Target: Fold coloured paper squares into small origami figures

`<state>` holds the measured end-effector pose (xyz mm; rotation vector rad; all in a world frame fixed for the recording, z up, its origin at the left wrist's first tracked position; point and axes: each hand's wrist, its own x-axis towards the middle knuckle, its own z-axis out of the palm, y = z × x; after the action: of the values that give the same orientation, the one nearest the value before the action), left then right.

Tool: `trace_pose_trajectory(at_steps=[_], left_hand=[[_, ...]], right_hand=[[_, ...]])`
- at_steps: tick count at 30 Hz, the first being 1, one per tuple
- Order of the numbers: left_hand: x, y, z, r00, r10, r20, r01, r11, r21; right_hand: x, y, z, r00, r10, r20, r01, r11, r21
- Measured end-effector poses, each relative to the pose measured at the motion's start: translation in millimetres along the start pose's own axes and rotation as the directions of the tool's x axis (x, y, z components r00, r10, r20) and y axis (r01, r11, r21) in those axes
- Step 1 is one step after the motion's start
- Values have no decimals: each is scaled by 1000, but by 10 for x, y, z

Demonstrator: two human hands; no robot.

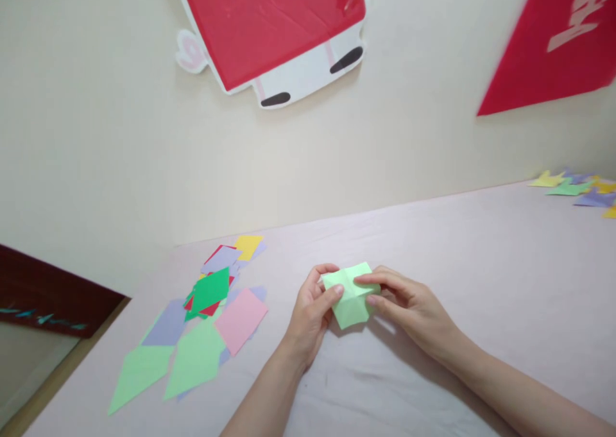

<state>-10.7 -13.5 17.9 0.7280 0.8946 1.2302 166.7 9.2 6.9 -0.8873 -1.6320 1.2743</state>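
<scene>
A light green sheet of origami paper (pixel 353 307), creased across its middle and partly folded, is held just above the pale cloth. My left hand (pixel 315 305) pinches its left side, thumb on top and fingers behind. At the right side, my right hand (pixel 409 299) has its index finger lying on the upper face and its thumb against the right edge. The other fingers of my right hand are curled and partly hidden.
Loose sheets of coloured paper (pixel 195 360) lie overlapping on the left of the cloth-covered surface (pixel 457 251). Several folded paper pieces (pixel 570 187) sit at the far right by the wall (pixel 120 135). Red decorations (pixel 274 26) hang on the wall.
</scene>
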Motion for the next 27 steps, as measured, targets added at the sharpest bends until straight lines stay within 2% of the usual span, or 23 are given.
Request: trace_pose_trajectory(at_steps=[3, 10, 16, 21, 27], left_hand=[[-5, -33, 6, 999, 8, 34, -8, 1000, -4], [-18, -30, -25, 997, 35, 61, -34, 999, -21], [-46, -1, -6, 985, -10, 175, 20, 998, -53], [-30, -68, 25, 996, 31, 82, -32, 999, 6], [-6, -170, 58, 988, 153, -27, -152, 988, 31]], right_hand=[[0, -4, -6, 1000, -22, -7, 22, 996, -82], [17, 9, 5, 989, -113, -95, 100, 987, -128], [24, 24, -24, 984, -131, -120, 112, 981, -158], [31, 42, -21, 980, -120, -159, 95, 983, -158], [56, 33, 15, 985, -124, -121, 113, 989, -92]])
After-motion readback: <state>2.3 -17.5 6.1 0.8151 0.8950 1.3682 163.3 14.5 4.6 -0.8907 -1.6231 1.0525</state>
